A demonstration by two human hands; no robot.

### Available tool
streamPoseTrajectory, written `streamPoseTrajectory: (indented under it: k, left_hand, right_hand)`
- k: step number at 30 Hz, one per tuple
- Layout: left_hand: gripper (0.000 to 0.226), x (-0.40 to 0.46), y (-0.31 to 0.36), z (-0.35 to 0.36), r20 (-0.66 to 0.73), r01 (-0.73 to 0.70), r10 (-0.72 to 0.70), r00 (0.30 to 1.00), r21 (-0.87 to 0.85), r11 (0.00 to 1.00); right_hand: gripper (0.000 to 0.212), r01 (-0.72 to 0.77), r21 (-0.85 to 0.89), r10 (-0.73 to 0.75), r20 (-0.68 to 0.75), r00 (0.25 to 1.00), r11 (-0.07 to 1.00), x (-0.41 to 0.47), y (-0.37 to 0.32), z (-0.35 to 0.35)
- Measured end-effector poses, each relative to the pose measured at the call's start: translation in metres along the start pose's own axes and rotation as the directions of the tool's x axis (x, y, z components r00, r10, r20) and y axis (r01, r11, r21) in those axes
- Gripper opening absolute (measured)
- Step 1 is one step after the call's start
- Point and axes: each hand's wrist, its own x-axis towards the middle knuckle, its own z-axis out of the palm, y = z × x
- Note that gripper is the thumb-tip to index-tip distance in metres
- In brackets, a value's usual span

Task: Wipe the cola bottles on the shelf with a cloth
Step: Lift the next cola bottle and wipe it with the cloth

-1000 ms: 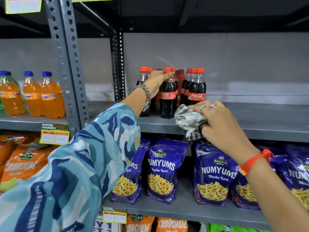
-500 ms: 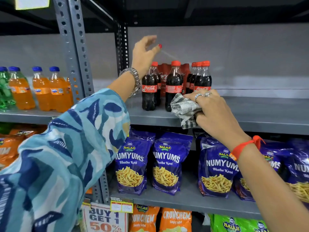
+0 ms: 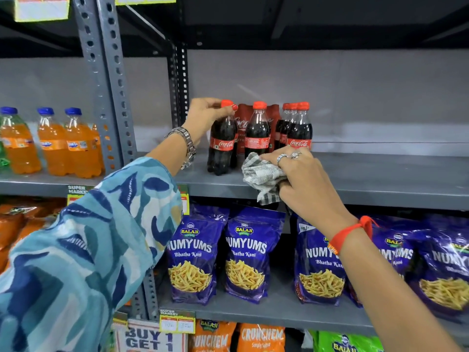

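Several dark cola bottles with red caps and red labels stand in a cluster on the grey shelf (image 3: 380,184). My left hand (image 3: 203,115) grips the neck of the leftmost cola bottle (image 3: 222,146), just under its cap. A second bottle (image 3: 257,133) stands to its right, and more bottles (image 3: 298,130) stand behind my right hand. My right hand (image 3: 302,179) is bunched around a grey-and-white checked cloth (image 3: 261,176), which rests at the shelf's front edge beside the bottles' bases. A red shrink-wrapped cola pack (image 3: 243,118) sits behind the bottles.
Orange soda bottles (image 3: 53,146) fill the neighbouring bay to the left, past a perforated grey upright (image 3: 106,80). Purple snack bags (image 3: 251,252) stand on the shelf below. The cola shelf is bare to the right of the bottles.
My left hand was on the bottles' caps a second ago, lifted off above them, and has come back down onto the leftmost bottle's neck. My right hand has stayed put with the cloth.
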Motion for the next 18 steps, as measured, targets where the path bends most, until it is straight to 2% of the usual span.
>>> streamPoseTrajectory:
  k: [2, 5, 10, 13, 18]
  left_hand:
    - [0.036, -0.005, 0.0, -0.003, -0.014, -0.057, 0.056, 0.998, -0.046, 0.997]
    - [0.033, -0.017, -0.001, -0.009, -0.079, -0.086, 0.075, 0.994, -0.148, 0.985]
    - [0.01, -0.048, 0.008, -0.009, -0.013, 0.011, -0.019, 1.0, -0.433, 0.901]
    - [0.01, -0.066, 0.008, -0.012, 0.057, 0.081, -0.06, 0.997, -0.536, 0.84]
    - [0.018, -0.097, -0.001, -0.018, 0.152, 0.132, -0.057, 0.987, -0.545, 0.828]
  right_hand:
    - [0.057, 0.01, 0.007, -0.01, -0.041, 0.999, 1.0, 0.002, -0.006, 0.002]
    - [0.063, 0.044, 0.095, -0.027, -0.173, 0.985, 0.995, 0.004, -0.017, 0.004]
    - [0.07, 0.086, 0.133, -0.038, -0.325, 0.945, 0.987, 0.004, -0.038, 0.008]
    - [0.07, 0.101, 0.124, -0.053, -0.339, 0.939, 0.987, 0.004, -0.05, 0.009]
    - [0.071, 0.14, 0.104, -0.111, -0.245, 0.963, 0.985, -0.002, -0.069, 0.02]
